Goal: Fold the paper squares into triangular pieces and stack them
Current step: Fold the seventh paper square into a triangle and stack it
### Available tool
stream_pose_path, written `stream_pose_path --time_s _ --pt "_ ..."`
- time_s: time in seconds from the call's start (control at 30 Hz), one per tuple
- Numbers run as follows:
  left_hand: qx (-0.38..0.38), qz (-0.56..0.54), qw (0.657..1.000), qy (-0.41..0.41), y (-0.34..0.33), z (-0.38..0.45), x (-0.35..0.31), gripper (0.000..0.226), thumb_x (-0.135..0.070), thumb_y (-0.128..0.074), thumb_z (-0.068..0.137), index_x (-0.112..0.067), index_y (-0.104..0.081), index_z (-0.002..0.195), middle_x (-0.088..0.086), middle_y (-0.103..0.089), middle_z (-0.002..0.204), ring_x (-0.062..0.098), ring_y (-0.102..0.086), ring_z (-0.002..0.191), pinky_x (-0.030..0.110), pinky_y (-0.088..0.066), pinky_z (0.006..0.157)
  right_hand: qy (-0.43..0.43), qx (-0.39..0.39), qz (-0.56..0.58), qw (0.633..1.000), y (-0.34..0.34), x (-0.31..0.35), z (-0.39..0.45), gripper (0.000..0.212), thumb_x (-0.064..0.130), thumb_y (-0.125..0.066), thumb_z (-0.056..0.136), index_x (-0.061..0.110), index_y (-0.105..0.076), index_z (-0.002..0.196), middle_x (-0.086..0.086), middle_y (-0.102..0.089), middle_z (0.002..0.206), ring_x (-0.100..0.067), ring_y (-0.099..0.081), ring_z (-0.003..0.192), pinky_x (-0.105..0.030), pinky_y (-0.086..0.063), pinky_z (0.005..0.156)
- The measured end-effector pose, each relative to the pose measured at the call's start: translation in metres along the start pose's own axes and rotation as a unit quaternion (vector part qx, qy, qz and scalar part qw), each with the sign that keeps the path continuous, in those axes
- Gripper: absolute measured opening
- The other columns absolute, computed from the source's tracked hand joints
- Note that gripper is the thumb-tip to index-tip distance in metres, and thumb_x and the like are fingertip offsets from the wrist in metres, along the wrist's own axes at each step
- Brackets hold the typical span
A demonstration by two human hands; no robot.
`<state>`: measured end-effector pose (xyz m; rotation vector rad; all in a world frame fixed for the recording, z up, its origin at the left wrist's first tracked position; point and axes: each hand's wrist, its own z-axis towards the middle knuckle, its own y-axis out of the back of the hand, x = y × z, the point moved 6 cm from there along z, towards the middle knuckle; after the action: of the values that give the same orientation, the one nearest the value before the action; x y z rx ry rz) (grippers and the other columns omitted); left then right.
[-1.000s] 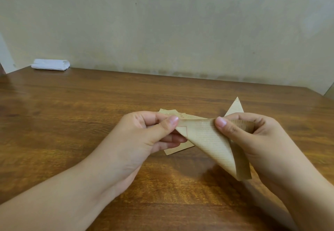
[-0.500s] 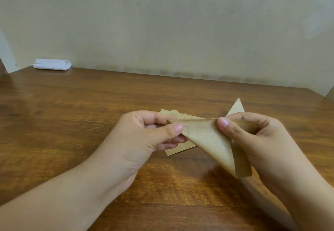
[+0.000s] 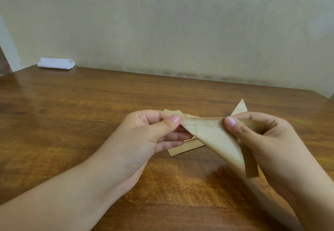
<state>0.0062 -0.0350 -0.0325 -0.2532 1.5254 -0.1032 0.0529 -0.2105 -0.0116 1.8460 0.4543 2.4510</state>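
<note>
Brown paper, folded into a triangle (image 3: 216, 138), hangs in the air between your two hands above the wooden counter (image 3: 72, 122), its long fold running level along the top and its point drooping toward you. Your left hand (image 3: 153, 133) pinches the left corner between thumb and curled fingers; your right hand (image 3: 267, 140) grips the right corner the same way, thumb on the near face.

Compared with a second ago, your left thumb has slid outward to the very tip of the corner and the top edge is drawn straighter and tauter. That suggests you are sharpening the crease, so this piece looks nearly ready to set down.

Beneath your hands, flat paper pieces (image 3: 188, 147) lie on the counter where they lay before, and a pale triangular tip (image 3: 240, 108) pokes up behind your right hand. A folded white cloth (image 3: 56, 63) sits unmoved at the far left edge.
</note>
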Motion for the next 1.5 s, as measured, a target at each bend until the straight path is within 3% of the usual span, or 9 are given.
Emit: stream_pose_path --time_s 0.17,0.27,0.47,0.6,0.7,0.97,1.13,1.3,1.5 --pt "-0.014 0.011 0.999 -0.034 0.001 0.000 -0.005 0.010 -0.006 -0.065 0.073 -0.002 -0.070 0.081 0.013 -0.074 0.081 0.019 -0.072 0.074 0.027 -0.059 0.070 -0.003 0.017 -0.002 1.000 -0.001 0.001 -0.001 0.031 0.052 -0.065 0.053 0.027 -0.075 0.068 0.009 -0.066 0.059 0.001 -0.055 0.054 -0.015 -0.039 0.051" --pt "-0.004 0.054 0.997 -0.062 0.000 -0.001 -0.007 0.017 0.001 -0.070 0.070 -0.009 -0.071 0.084 0.013 -0.074 0.081 0.020 -0.071 0.076 0.029 -0.059 0.071 -0.002 0.035 -0.013 0.999 -0.004 0.003 -0.003 0.030 0.052 -0.065 0.054 0.028 -0.075 0.069 0.009 -0.067 0.061 0.002 -0.057 0.055 -0.009 -0.038 0.048" --pt "-0.021 0.125 0.982 -0.139 -0.002 -0.001 -0.013 0.029 0.014 -0.068 0.069 -0.014 -0.075 0.074 0.011 -0.072 0.068 0.015 -0.067 0.057 0.020 -0.056 0.058 -0.032 0.056 0.007 0.998 -0.004 -0.001 -0.003 0.030 0.045 -0.068 0.057 0.019 -0.076 0.071 0.005 -0.070 0.063 -0.001 -0.061 0.055 -0.010 -0.041 0.047" --pt "-0.026 0.099 0.985 -0.138 -0.002 0.000 -0.013 0.027 0.015 -0.067 0.067 -0.010 -0.075 0.072 0.014 -0.071 0.065 0.014 -0.065 0.053 0.018 -0.054 0.054 -0.057 0.073 0.042 0.995 -0.004 -0.004 -0.003 0.029 0.038 -0.072 0.057 0.015 -0.075 0.075 -0.003 -0.072 0.070 -0.011 -0.065 0.061 -0.017 -0.046 0.050" --pt "-0.026 0.092 0.986 -0.138 -0.003 0.000 -0.013 0.025 0.013 -0.067 0.067 -0.010 -0.075 0.072 0.012 -0.070 0.062 0.013 -0.064 0.051 0.016 -0.053 0.052 -0.068 0.062 0.057 0.994 -0.004 -0.005 -0.003 0.024 0.037 -0.071 0.059 0.018 -0.076 0.072 -0.002 -0.072 0.068 -0.010 -0.066 0.059 -0.017 -0.046 0.048" --pt "-0.023 0.079 0.986 -0.144 -0.005 -0.002 -0.014 0.021 -0.005 -0.066 0.061 -0.018 -0.076 0.074 0.010 -0.072 0.065 0.014 -0.068 0.056 0.015 -0.052 0.054 -0.058 0.021 0.023 0.998 0.001 -0.003 -0.003 0.033 0.044 -0.067 0.062 0.010 -0.070 0.062 0.004 -0.064 0.054 -0.003 -0.055 0.047 -0.013 -0.039 0.042" --pt "-0.043 0.083 0.985 -0.142 -0.003 -0.001 -0.014 0.026 0.011 -0.065 0.071 -0.012 -0.075 0.072 0.012 -0.070 0.062 0.013 -0.066 0.052 0.014 -0.052 0.051 -0.079 0.058 0.041 0.994 -0.002 -0.001 -0.005 0.026 0.038 -0.069 0.059 0.016 -0.074 0.071 0.001 -0.071 0.063 -0.006 -0.064 0.051 -0.014 -0.043 0.042" --pt "-0.045 0.084 0.985 -0.142 -0.004 -0.002 -0.014 0.026 0.011 -0.064 0.072 -0.013 -0.075 0.072 0.012 -0.069 0.060 0.012 -0.065 0.051 0.014 -0.052 0.051 -0.099 0.097 0.077 0.987 -0.005 -0.003 -0.007 0.014 0.021 -0.072 0.060 0.012 -0.073 0.071 -0.001 -0.072 0.066 -0.008 -0.065 0.052 -0.015 -0.044 0.042" --pt "-0.044 0.072 0.986 -0.142 -0.003 -0.002 -0.014 0.021 0.009 -0.064 0.070 -0.010 -0.074 0.071 0.012 -0.069 0.059 0.013 -0.066 0.050 0.014 -0.051 0.050 -0.087 0.093 0.070 0.989 -0.005 -0.006 -0.004 0.019 0.028 -0.071 0.061 0.011 -0.075 0.070 -0.003 -0.072 0.067 -0.009 -0.064 0.055 -0.016 -0.045 0.045"
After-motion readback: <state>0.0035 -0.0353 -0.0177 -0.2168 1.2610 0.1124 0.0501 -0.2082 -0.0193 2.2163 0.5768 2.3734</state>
